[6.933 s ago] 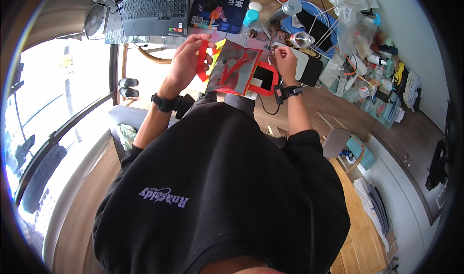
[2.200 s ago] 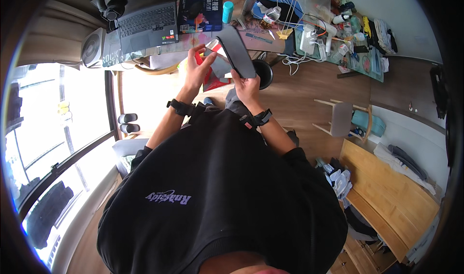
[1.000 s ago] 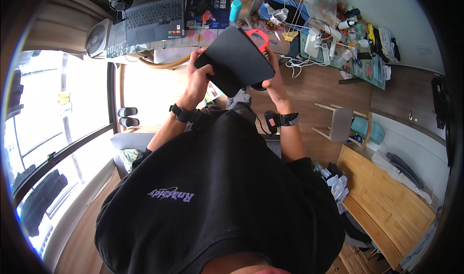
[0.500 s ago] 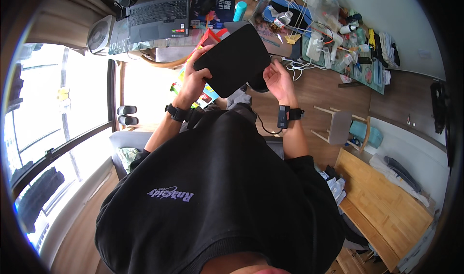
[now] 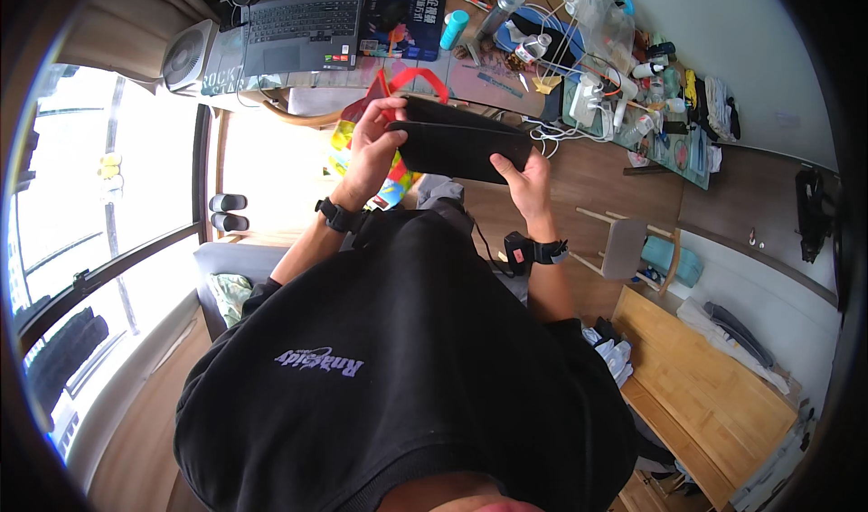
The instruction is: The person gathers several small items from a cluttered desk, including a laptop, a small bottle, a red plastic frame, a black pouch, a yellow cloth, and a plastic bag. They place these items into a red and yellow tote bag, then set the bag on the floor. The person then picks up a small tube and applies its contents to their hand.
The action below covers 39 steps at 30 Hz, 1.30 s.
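Note:
Both my hands hold a flat black folded panel [image 5: 463, 154] in front of me, its kind not plain. It now shows two layers, one above the other, meeting in a narrow opening along the upper side. My left hand [image 5: 369, 150] is closed on its left end, thumb on the near layer and fingers at the far one. On the right end, my right hand [image 5: 528, 185] grips with the thumb on the near face; its other fingers are partly hidden behind. A colourful bag with red handles [image 5: 398, 191] hangs or stands just beyond and below my left hand.
Across the far side runs a cluttered desk with an open laptop [image 5: 303, 26], a teal cylinder [image 5: 454, 29], a clear bottle [image 5: 533, 47] and white cables [image 5: 570, 132]. A stool-like chair [image 5: 624, 248] and a wooden table [image 5: 714, 390] stand to the right. Slippers [image 5: 228, 212] lie left.
The panel has tilted from broad-face view to edge-on, and its two layers have come apart. My right hand has moved from beside its edge to gripping the right end.

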Motion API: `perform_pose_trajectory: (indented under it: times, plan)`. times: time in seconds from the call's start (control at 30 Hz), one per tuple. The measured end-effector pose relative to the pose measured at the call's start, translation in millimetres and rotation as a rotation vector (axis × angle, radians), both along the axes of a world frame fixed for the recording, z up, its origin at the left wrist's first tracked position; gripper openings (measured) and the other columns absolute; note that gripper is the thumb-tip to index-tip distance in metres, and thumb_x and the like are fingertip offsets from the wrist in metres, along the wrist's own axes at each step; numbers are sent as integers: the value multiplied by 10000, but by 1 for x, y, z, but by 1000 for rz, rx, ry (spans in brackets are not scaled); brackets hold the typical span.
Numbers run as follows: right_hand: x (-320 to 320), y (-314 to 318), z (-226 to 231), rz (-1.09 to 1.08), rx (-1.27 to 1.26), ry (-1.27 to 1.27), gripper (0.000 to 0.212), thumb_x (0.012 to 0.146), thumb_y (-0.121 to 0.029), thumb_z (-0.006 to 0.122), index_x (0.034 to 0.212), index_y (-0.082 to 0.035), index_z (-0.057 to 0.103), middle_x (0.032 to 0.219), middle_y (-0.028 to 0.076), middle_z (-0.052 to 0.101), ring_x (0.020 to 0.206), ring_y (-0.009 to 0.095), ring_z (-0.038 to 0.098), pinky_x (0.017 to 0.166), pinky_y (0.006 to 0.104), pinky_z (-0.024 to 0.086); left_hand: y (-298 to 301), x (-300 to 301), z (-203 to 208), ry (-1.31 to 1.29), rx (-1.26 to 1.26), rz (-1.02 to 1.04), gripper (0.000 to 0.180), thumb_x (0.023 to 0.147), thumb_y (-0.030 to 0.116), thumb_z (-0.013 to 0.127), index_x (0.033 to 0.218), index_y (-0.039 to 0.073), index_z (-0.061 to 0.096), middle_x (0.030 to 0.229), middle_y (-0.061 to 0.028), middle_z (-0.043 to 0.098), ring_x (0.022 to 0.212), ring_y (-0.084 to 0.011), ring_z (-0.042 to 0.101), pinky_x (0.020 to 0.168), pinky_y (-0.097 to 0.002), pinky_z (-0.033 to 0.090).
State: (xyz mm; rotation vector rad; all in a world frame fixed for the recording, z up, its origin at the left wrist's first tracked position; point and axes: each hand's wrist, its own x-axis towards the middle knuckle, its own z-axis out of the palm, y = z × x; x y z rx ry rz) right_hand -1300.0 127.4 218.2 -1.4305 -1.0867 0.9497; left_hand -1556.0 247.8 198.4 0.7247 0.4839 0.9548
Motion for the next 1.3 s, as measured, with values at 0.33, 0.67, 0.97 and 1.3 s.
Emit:
perform_pose_trajectory:
  times: [0.33, 0.67, 0.97, 1.3]
  plan:
    - [20, 1, 18, -277, 94, 36, 310, 975, -192, 780, 1195, 2, 680, 1056, 16, 727, 909, 97, 634, 830, 272, 528, 16, -8, -18, -31, -6, -23, 507, 1072, 195, 547, 1525, -1, 432, 1269, -104, 620, 1141, -193, 634, 1018, -356, 508]
    - [-17, 52, -7, -210, -56, 147, 335, 1005, -274, 746, 1185, 4, 695, 1032, 28, 717, 945, 85, 603, 875, 278, 493, 10, 2, -10, 307, -124, 39, 286, 966, 167, 776, 1147, -43, 705, 1019, -51, 733, 888, -122, 679, 799, -284, 573]
    - [-90, 87, 1, 528, 318, -1057, 676, 918, -294, 713, 1529, -100, 498, 1587, 107, 491, 1490, 331, 420, 1210, 577, 304, -1, 4, -26, 101, -379, 188, 417, 1103, 333, 568, 1332, -12, 613, 1250, -89, 691, 1113, -172, 669, 936, -328, 555]
    - [10, 178, -72, -75, -20, -356, 471, 1052, -401, 621, 1285, 7, 653, 1116, 166, 715, 1035, 260, 718, 845, 385, 566, 9, -60, -38, 214, -540, 491, 465, 1071, 428, 605, 1196, -17, 653, 1095, -96, 722, 934, -185, 702, 831, -347, 589]
